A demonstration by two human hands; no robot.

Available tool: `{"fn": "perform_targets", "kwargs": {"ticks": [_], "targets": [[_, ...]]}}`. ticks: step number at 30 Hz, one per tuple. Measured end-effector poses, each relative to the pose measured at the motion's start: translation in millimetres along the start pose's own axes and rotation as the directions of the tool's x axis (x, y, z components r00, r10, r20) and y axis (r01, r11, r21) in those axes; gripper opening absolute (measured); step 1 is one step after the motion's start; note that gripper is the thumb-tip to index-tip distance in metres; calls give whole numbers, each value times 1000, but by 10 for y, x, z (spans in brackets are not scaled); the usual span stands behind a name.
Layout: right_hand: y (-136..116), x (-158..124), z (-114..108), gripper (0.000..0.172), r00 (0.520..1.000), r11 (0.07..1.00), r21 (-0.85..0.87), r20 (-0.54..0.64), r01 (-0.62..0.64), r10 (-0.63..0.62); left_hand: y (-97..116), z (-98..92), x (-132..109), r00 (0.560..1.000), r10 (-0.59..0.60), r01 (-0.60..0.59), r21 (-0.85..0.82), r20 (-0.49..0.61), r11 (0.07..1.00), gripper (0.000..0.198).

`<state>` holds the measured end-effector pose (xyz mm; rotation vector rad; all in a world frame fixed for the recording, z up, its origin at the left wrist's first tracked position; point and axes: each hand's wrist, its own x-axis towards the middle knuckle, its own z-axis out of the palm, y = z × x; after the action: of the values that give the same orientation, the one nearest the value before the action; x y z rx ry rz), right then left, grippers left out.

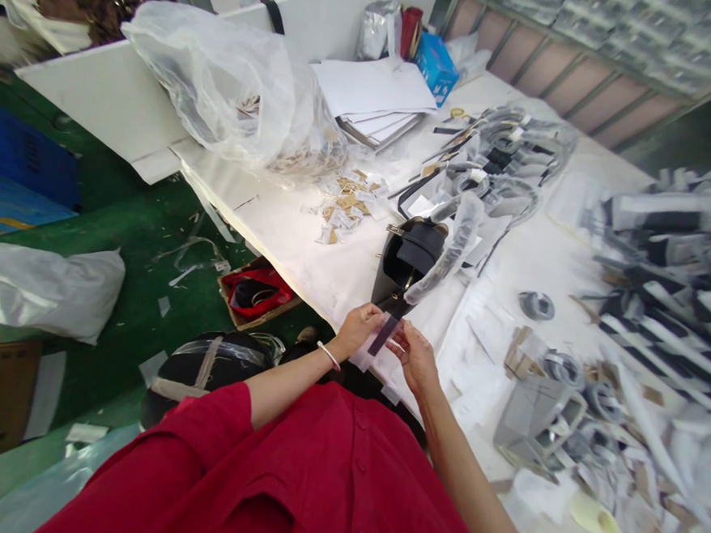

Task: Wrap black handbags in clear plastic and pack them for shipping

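Observation:
A black handbag stands at the front edge of the white table, its top open. From it a dark flat strap runs toward me, with clear plastic film around or beside its end. My left hand pinches the film at the strap's left side. On the other side, my right hand has thumb and fingers closed at the strap's edge; the exact grip is partly hidden. A plastic-wrapped handle arches over the bag's right side.
Small brown and white tags lie left of the bag, near a large clear plastic bag. Behind are wrapped straps, white sheets and a blue box. Wrapped black-and-white items and scraps crowd the right.

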<state>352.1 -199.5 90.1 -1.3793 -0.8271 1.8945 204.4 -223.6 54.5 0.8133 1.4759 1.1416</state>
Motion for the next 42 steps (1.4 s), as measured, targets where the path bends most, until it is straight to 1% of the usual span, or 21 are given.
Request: {"fn": "perform_targets", "kwargs": {"ticks": [3,5,8,10,12,15,18,20,22,25,28,31,33,35,38,40,42], "targets": [[1,22,-38,41,1000,999,-31,-18,-21,21,93,83,77,993,28,-16,106,-111,994,16],[-3,53,-45,41,999,998,-57,-45,-21,18,187,140,108,984,71,-45,160,-163,986,16],[-49,120,-26,43,994,998,-67,-103,18,-25,327,217,129,961,160,-105,234,-228,967,17],[-105,173,-1,42,990,997,-58,-130,53,-60,376,247,122,949,189,-131,229,-253,965,17],[-161,222,26,40,986,996,-54,-147,73,-80,374,251,99,954,169,-132,159,-249,978,17],[-213,272,58,38,981,996,-63,-182,61,-71,308,214,60,974,86,-81,31,-210,996,17],[-228,277,78,36,976,994,-91,-203,56,-73,249,163,63,986,58,-60,-6,-154,998,23],[-239,261,91,36,975,991,-119,-203,62,-85,245,141,96,988,65,-70,-27,-137,997,19],[-265,238,107,37,976,986,-153,-198,59,-89,268,134,137,988,59,-67,-52,-142,996,18],[-331,211,148,37,974,972,-229,-204,51,-100,332,149,165,986,69,-71,-4,-150,997,15],[-408,201,211,35,957,925,-372,-234,73,-170,402,176,137,971,152,-119,176,-185,977,10],[-457,211,271,32,939,862,-496,-238,102,-248,446,187,98,936,300,-206,405,-182,891,8],[-460,225,292,30,934,858,-501,-241,115,-265,444,181,78,905,402,-282,513,-138,811,7],[-444,238,292,30,939,891,-437,-241,123,-247,419,166,53,872,483,-350,586,-83,731,8],[-422,236,269,35,967,951,-290,-191,112,-172,364,144,-10,829,558,-434,667,32,606,18],[-427,216,252,39,984,968,-234,-127,93,-125,337,143,-63,807,577,-480,709,126,516,26],[-444,194,244,40,991,972,-220,-87,80,-101,328,155,-118,801,565,-496,750,201,437,28]]}}
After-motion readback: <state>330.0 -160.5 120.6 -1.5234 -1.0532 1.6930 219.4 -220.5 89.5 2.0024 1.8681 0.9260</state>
